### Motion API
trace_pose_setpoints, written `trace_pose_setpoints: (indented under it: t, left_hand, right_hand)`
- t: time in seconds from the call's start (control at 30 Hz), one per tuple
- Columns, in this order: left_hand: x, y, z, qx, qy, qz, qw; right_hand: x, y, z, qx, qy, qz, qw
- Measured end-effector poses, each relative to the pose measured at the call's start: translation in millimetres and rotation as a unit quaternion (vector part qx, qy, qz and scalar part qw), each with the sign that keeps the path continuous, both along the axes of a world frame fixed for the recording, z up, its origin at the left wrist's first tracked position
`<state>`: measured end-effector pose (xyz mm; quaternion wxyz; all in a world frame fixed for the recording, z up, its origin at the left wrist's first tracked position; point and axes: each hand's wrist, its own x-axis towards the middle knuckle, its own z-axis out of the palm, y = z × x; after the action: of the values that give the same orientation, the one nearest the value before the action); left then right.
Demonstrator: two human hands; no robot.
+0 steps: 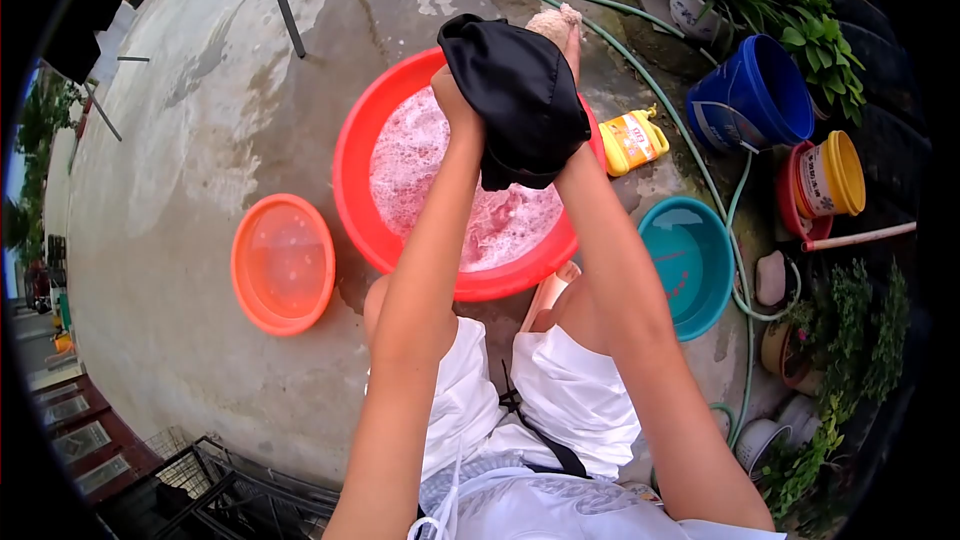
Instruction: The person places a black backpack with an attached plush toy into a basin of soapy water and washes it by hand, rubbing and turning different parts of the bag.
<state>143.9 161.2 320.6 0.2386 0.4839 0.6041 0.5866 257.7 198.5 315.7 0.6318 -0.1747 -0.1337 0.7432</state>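
Note:
A black, cap-like cloth item point(520, 100) is held up over the far part of a large red basin point(358, 205). My left hand point(457, 100) is closed on its left edge. My right hand point(573, 55) is mostly hidden behind the black cloth, its wrist passing under the right edge. Part of the hand shows beyond the cloth, beside a pale, rough lump point(552, 26) that could be a cloth or sponge. Foamy, pinkish water point(410, 155) fills the basin, with pink fabric point(490, 225) partly under the suds.
An orange basin point(283, 263) holds water at left; a teal basin point(687, 268) stands at right. Near the red rim lies a yellow jug point(633, 142). A green hose point(690, 150) curves past a blue bucket point(750, 95), a yellow bucket point(843, 172) and potted plants point(822, 55).

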Motion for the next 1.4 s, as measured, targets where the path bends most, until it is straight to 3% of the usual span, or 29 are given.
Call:
trace_pose_setpoints:
  t: [0.1,0.2,0.33,0.6,0.7,0.8,0.83,0.9,1.0,1.1,1.17,1.2,1.27,1.33,1.4]
  left_hand:
    - [-13,12,-13,0.065,0.051,-0.007,0.997]
    - [-11,23,-22,0.133,-0.134,-0.012,0.982]
    - [-11,25,-28,0.154,-0.175,-0.027,0.972]
    - [-18,32,-32,0.167,-0.084,-0.087,0.979]
    - [-34,42,-30,0.242,0.125,-0.173,0.946]
    - [-43,58,-49,0.124,-0.158,-0.242,0.949]
    - [-44,53,-46,0.081,-0.266,-0.243,0.929]
    - [-42,12,8,-0.018,-0.491,-0.219,0.843]
    - [-58,-13,38,-0.172,-0.319,-0.125,0.923]
    - [-68,-41,61,-0.197,-0.121,-0.151,0.961]
    - [-83,-44,52,-0.254,-0.096,-0.218,0.937]
    - [-86,-45,46,-0.257,-0.099,-0.225,0.935]
    - [-93,-46,36,-0.274,-0.086,-0.222,0.932]
    - [-99,-50,45,-0.28,-0.069,-0.23,0.93]
    - [-98,-56,57,-0.272,-0.088,-0.212,0.934]
  right_hand:
    - [-13,-11,24,0.022,0.058,-0.005,0.998]
    - [-27,-15,40,0.036,0.034,-0.086,0.995]
    - [-33,-7,34,0.061,0.023,-0.079,0.995]
    - [-33,-8,39,0.07,-0.005,-0.111,0.991]
    - [-28,-3,34,0.08,-0.008,-0.076,0.994]
    - [-27,1,42,0.091,-0.058,-0.111,0.988]
    - [-27,-1,45,0.083,-0.06,-0.111,0.988]
    - [-27,-7,57,0.071,-0.063,-0.112,0.989]
    - [-22,-23,79,0.096,-0.061,-0.05,0.992]
    - [-19,-22,82,0.135,-0.057,-0.033,0.989]
    - [-14,-20,79,0.157,-0.017,0.02,0.987]
    - [-17,-20,85,0.096,-0.061,-0.034,0.993]
    - [-11,-18,85,0.174,0.078,0.072,0.979]
    - [-10,-22,91,0.19,0.069,0.063,0.977]
    - [-11,-27,97,0.142,-0.088,-0.06,0.984]
